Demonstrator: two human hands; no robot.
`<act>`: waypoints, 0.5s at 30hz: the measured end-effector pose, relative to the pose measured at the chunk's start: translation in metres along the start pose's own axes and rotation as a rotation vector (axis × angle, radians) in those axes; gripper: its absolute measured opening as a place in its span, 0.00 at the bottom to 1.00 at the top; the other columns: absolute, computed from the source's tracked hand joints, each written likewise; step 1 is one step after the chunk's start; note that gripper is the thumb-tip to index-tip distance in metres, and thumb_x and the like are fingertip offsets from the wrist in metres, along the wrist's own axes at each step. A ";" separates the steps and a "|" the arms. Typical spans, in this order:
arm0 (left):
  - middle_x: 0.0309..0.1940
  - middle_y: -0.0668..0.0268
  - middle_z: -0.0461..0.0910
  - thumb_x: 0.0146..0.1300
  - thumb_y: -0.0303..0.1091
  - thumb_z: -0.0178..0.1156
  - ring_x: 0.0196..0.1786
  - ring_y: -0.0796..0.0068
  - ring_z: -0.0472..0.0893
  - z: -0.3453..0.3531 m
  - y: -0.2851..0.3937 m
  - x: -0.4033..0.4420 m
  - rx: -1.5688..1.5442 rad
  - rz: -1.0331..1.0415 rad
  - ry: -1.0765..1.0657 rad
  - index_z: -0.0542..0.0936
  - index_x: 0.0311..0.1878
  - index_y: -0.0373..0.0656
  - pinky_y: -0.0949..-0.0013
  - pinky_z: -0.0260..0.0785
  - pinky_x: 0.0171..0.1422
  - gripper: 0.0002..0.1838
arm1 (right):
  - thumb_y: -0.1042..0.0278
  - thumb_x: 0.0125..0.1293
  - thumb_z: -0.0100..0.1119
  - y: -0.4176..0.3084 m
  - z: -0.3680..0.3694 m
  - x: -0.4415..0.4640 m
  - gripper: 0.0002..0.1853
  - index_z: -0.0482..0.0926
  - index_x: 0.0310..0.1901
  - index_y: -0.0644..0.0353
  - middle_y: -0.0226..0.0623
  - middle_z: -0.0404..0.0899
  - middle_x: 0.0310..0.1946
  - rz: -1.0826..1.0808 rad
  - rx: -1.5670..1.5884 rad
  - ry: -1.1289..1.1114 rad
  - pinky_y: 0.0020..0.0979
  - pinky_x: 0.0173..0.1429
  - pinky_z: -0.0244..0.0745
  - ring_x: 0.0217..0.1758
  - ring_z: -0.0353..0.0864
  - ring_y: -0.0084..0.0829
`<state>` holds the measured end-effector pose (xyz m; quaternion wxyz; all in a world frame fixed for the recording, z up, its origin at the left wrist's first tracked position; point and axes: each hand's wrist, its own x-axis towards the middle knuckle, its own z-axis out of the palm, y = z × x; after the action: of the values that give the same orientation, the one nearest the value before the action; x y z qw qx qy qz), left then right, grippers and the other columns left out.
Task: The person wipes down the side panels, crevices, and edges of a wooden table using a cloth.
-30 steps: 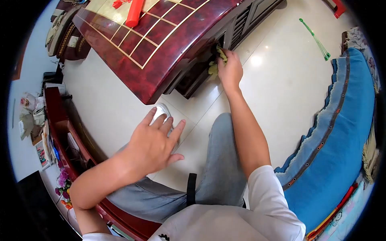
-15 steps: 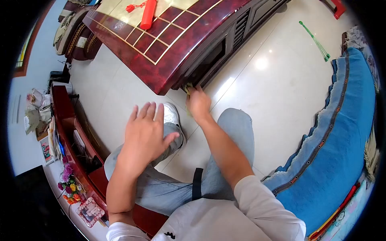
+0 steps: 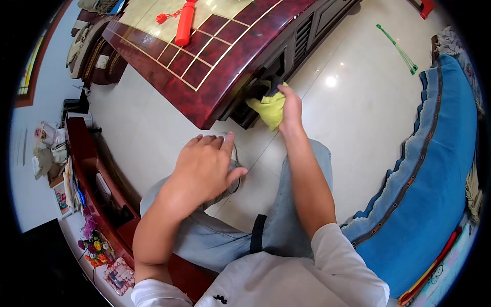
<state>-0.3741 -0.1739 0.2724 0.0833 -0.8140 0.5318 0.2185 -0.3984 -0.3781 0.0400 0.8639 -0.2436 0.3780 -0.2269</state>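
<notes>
My right hand [image 3: 291, 108] grips a yellow-green cloth [image 3: 271, 110] by the side of a glossy dark red coffee table [image 3: 207, 97]. The cloth hangs in folds below the fingers, against a dark panel or drawer front [image 3: 273, 84] near the table's corner. Whether that dark part is pulled out or fixed I cannot tell. My left hand [image 3: 204, 166] is held palm down in the air over my leg, fingers stretched out, holding nothing. It stays apart from the table corner.
A red cylinder with a cord [image 3: 184, 24] lies on the tabletop. A blue-covered sofa [image 3: 424, 169] curves along the right. On the tiled floor [image 3: 348, 107] lies a green fly swatter-like stick [image 3: 396, 48]. A red-brown cabinet [image 3: 84, 148] with flowers [image 3: 94, 243] stands at left.
My right hand has moved up and right along the table's side, and more of the cloth shows. My left hand has shifted right. The dark panel part now shows beside the cloth.
</notes>
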 end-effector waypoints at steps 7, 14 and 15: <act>0.64 0.33 0.79 0.69 0.53 0.71 0.65 0.34 0.81 0.004 -0.008 0.027 -0.346 0.044 0.125 0.59 0.80 0.29 0.46 0.75 0.69 0.50 | 0.56 0.76 0.56 -0.048 0.024 -0.060 0.19 0.82 0.57 0.63 0.41 0.89 0.47 0.104 0.454 -0.210 0.46 0.58 0.85 0.48 0.88 0.41; 0.55 0.30 0.82 0.68 0.42 0.72 0.56 0.31 0.85 0.005 0.020 0.061 -0.631 -0.039 0.204 0.46 0.80 0.34 0.42 0.79 0.59 0.52 | 0.64 0.71 0.53 -0.054 0.010 -0.103 0.31 0.69 0.74 0.63 0.47 0.74 0.73 0.054 0.639 -0.474 0.54 0.84 0.62 0.77 0.72 0.50; 0.45 0.33 0.85 0.68 0.35 0.70 0.50 0.29 0.86 0.009 0.025 0.066 -0.653 -0.002 0.279 0.54 0.77 0.37 0.39 0.78 0.54 0.43 | 0.65 0.69 0.54 -0.050 0.001 -0.105 0.32 0.69 0.74 0.63 0.47 0.74 0.73 0.042 0.646 -0.496 0.53 0.84 0.62 0.77 0.72 0.50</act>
<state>-0.3766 -0.2357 0.2379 -0.2543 -0.8203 0.4393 0.2634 -0.4724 -0.3557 0.1273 0.9654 0.0009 0.0723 -0.2508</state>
